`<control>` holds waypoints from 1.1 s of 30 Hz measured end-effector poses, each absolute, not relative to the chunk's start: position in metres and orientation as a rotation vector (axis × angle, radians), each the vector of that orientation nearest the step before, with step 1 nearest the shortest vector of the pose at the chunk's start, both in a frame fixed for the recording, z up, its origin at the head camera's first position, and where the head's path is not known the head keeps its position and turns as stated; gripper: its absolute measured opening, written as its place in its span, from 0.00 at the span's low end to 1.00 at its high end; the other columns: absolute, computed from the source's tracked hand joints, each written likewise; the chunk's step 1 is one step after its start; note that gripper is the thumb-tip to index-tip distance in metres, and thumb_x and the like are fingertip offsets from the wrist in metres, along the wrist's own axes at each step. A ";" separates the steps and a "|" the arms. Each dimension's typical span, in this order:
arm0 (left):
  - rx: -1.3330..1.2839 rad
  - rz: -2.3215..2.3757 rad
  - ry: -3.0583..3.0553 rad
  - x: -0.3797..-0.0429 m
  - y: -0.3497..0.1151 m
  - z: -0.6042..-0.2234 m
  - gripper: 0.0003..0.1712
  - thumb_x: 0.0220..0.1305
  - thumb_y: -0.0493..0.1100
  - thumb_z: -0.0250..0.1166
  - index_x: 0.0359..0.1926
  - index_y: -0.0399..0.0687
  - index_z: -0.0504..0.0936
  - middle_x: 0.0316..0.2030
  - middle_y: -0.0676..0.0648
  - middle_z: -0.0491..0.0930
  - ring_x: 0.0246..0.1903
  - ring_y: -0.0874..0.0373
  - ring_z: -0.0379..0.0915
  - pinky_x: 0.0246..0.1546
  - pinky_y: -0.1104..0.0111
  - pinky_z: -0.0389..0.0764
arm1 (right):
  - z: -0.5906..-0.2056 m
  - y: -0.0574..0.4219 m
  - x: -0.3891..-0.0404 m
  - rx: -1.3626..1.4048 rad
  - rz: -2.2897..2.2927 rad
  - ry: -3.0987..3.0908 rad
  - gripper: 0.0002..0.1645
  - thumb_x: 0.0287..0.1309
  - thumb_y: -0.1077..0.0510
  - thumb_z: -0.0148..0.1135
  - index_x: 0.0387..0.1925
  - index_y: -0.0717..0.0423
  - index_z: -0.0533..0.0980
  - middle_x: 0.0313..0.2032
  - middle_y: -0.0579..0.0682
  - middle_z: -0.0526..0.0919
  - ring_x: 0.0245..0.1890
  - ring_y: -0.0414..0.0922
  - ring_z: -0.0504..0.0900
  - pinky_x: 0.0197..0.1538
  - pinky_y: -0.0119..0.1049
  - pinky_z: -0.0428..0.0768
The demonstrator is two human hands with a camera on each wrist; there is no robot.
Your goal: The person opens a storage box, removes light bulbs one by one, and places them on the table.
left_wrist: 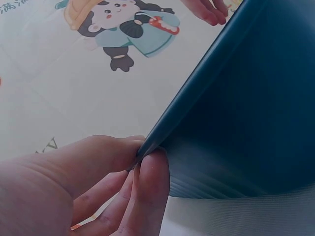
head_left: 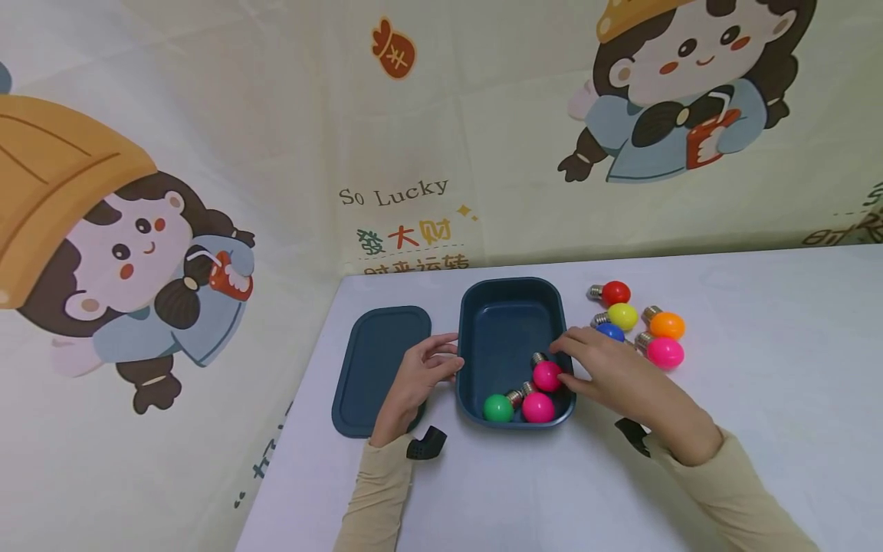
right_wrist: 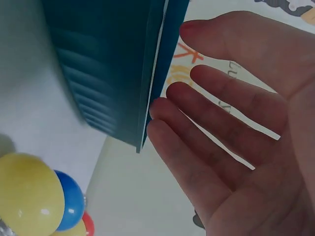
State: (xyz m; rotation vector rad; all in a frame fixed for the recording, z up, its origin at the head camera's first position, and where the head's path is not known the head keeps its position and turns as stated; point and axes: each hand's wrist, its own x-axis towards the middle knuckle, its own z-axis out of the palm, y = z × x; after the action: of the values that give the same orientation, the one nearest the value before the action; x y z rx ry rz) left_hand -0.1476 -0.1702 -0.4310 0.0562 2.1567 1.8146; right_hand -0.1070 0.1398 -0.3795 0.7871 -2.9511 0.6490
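Box [head_left: 510, 330]: 3 bulbs [head_left: 538, 409] inside per head cam; L-wrist: fingers [left_wrist: 153, 172] pinching rim [left_wrist: 179, 98].

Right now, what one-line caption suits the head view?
Left hand holding the blue container, right hand at its opposite side, three bulbs inside.

2 hands [head_left: 418, 374], 1 box [head_left: 503, 330], 1 lid [head_left: 382, 360], and seemingly 8 bulbs [head_left: 538, 409], 1 partly hidden.

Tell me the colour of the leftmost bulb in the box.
The bulb is green, best seen in the head view.
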 end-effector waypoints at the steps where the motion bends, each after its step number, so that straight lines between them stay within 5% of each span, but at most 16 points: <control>1: 0.056 1.814 2.157 -0.148 -0.170 -0.431 0.29 0.62 0.41 0.71 0.64 0.49 0.76 0.51 0.39 0.78 0.40 0.58 0.80 0.44 0.59 0.85 | -0.379 0.138 -0.108 0.789 0.651 -2.959 0.26 0.46 0.58 0.79 0.49 0.58 0.80 0.47 0.56 0.81 0.48 0.53 0.80 0.39 0.41 0.87; 33: 0.072 1.809 2.163 -0.147 -0.170 -0.430 0.30 0.62 0.41 0.71 0.65 0.45 0.75 0.52 0.36 0.78 0.39 0.58 0.80 0.41 0.66 0.85 | -0.390 0.113 -0.126 1.039 0.505 -3.048 0.20 0.46 0.58 0.79 0.43 0.57 0.83 0.38 0.51 0.81 0.38 0.44 0.80 0.36 0.35 0.85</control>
State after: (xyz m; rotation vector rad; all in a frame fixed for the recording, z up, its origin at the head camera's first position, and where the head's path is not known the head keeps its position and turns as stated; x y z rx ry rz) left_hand -0.1466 -0.1702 -0.4303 0.0716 2.1633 1.8086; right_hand -0.1264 0.1133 -0.3896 1.0389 -3.0477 0.5053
